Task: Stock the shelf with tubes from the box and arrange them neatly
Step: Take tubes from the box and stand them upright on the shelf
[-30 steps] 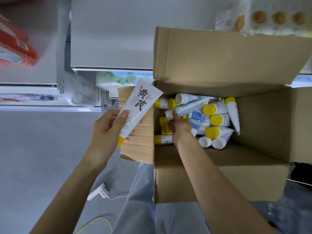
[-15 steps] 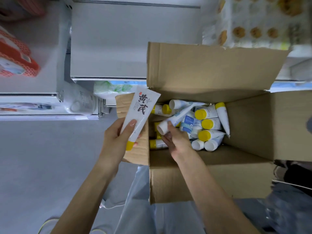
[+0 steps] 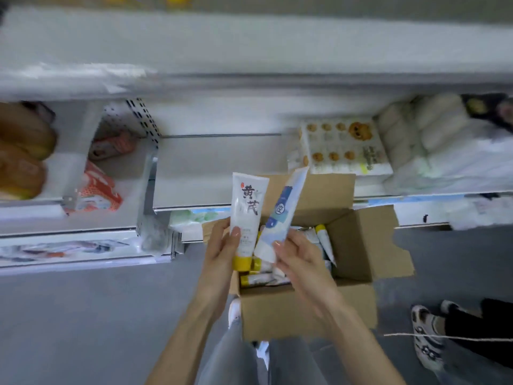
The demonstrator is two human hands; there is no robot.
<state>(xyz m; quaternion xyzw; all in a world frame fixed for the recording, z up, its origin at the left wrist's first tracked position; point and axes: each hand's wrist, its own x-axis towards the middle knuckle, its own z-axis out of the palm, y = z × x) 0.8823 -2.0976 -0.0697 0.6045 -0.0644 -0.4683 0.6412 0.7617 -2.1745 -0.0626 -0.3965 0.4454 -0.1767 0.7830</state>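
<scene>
Tubes, plastic, squeezable: judged light, soft-walled and somewhat slick, so best taken near the firm cap end, where the body will not dent. Item one: yellow-capped tube (image 3: 248, 204), upright and cap down, with the left hand (image 3: 219, 245) curled round its lower body just above the cap. Item two: blue-and-white tube (image 3: 281, 212), tilted, its lower end pinched by the right hand (image 3: 297, 257). Both are held over the cardboard box (image 3: 358, 245), short of the bare shelf (image 3: 216, 168). Count: two in hand, one each; at least three loose tubes (image 3: 323, 240) show beneath the fingers, the rest hidden.
</scene>
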